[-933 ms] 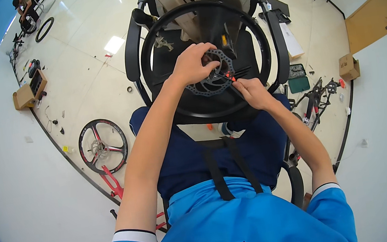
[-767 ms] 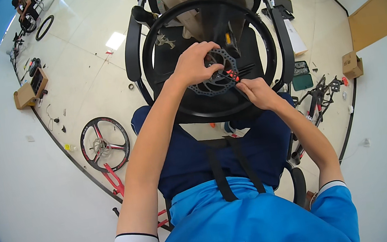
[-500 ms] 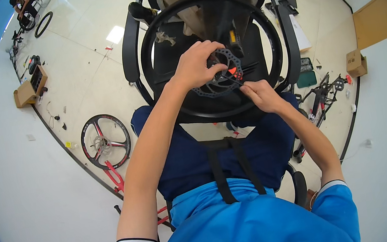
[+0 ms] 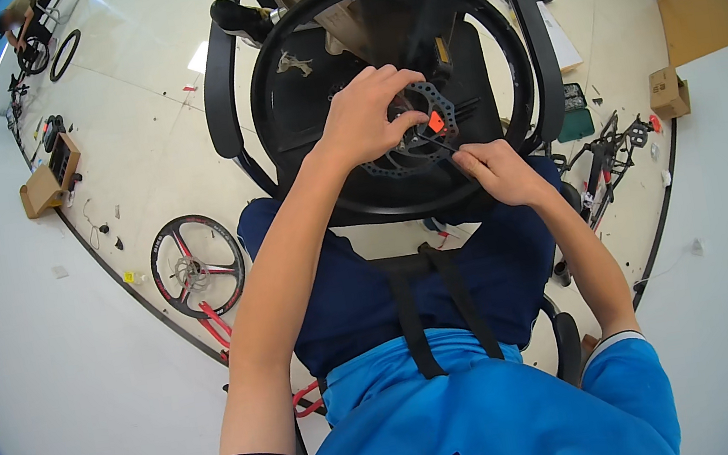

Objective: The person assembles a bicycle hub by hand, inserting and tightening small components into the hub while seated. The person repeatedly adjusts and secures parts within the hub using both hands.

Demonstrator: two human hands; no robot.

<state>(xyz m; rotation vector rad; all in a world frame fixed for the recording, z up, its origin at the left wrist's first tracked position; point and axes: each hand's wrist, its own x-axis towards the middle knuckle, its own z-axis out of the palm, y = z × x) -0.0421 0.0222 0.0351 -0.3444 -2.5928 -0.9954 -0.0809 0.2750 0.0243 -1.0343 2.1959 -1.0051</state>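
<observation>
A black wheel (image 4: 263,134) lies flat on the seat of a black office chair in front of me. At its middle is a silver disc brake rotor (image 4: 445,102) with a perforated edge and an orange-red piece (image 4: 436,122) on it. My left hand (image 4: 367,119) is curled over the rotor's left side, thumb and fingers closed about the hub, which the hand partly hides. From the right, my right hand (image 4: 502,172) pinches a thin dark hex key (image 4: 441,142). Its far end reaches the rotor's centre; whether it sits in a bolt cannot be seen.
Armrests (image 4: 220,98) flank the wheel. A three-spoke wheel (image 4: 198,266) leans at the left, near a cardboard box with tools (image 4: 56,179). On the right are a green case (image 4: 574,122), a bicycle frame (image 4: 605,168) and another box (image 4: 668,93). A person (image 4: 22,19) works far left.
The view has shifted a little, showing more of the person at far left. Around the rotor, the hex key and right hand have turned slightly; the left hand keeps its hold.
</observation>
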